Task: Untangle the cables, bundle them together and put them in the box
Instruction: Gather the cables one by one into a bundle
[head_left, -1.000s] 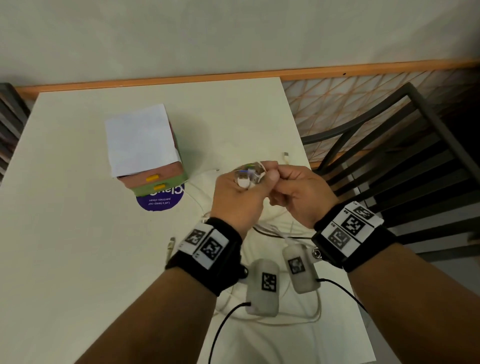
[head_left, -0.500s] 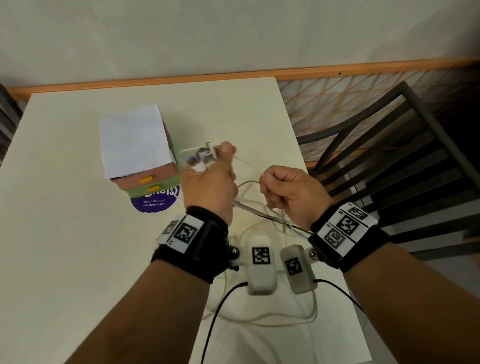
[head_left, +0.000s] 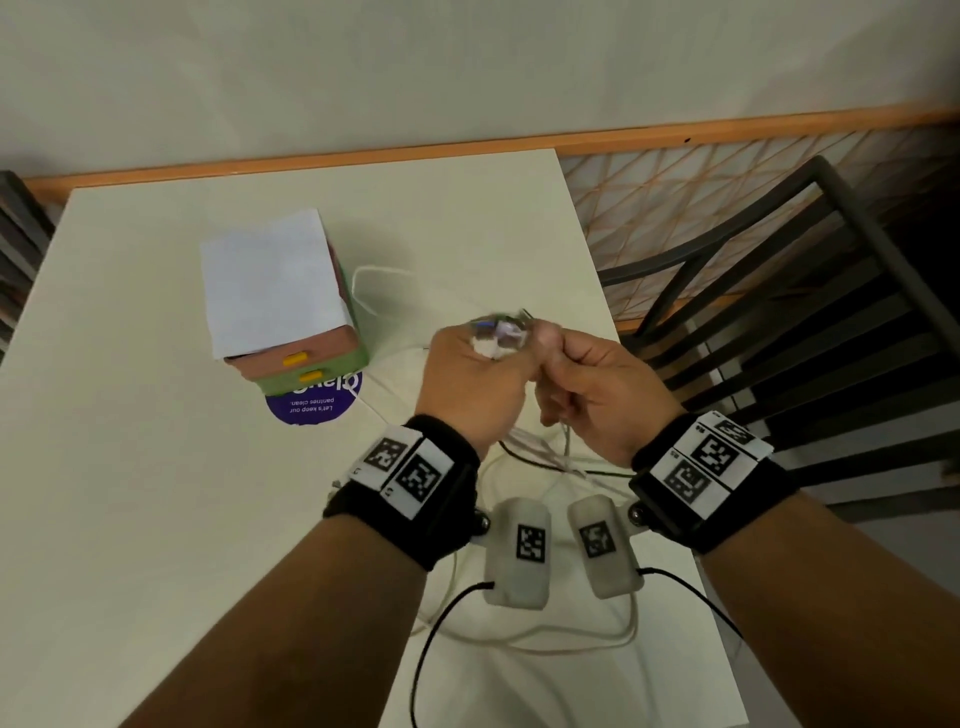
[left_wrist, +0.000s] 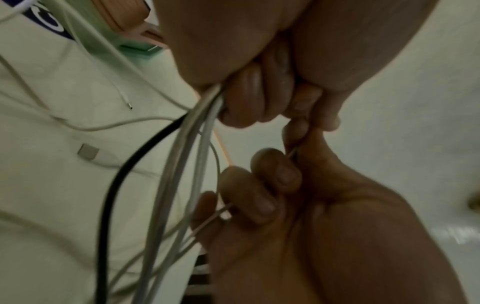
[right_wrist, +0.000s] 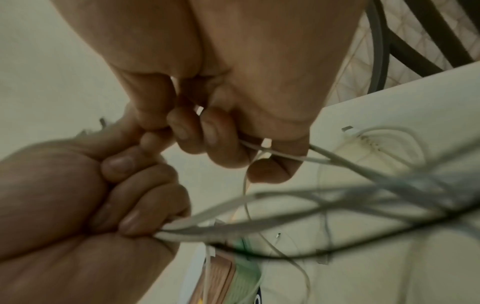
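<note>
Several white cables and one black cable (left_wrist: 116, 185) hang as a bundle (head_left: 540, 452) from my two hands above the table. My left hand (head_left: 478, 374) grips the bundle (left_wrist: 202, 123) in a fist, and the plug ends (head_left: 493, 335) stick out of its top. My right hand (head_left: 587, 384) is right beside it, its fingers (right_wrist: 207, 131) curled round a thin white cable (right_wrist: 285, 157). The box (head_left: 291, 301), pink and green with a white top, stands left of my hands. Loose white cable (head_left: 374, 280) loops beside it.
A cream table (head_left: 130, 467) carries the box and a purple round sticker (head_left: 311, 408). More cable slack (head_left: 545, 634) lies near the front edge under my wrists. A USB plug (left_wrist: 88, 151) rests on the table. A dark slatted chair (head_left: 779, 312) stands to the right.
My left hand, which had swung left towards the box with the plug ends, has come back right and now sits against my right hand. The right hand has barely moved.
</note>
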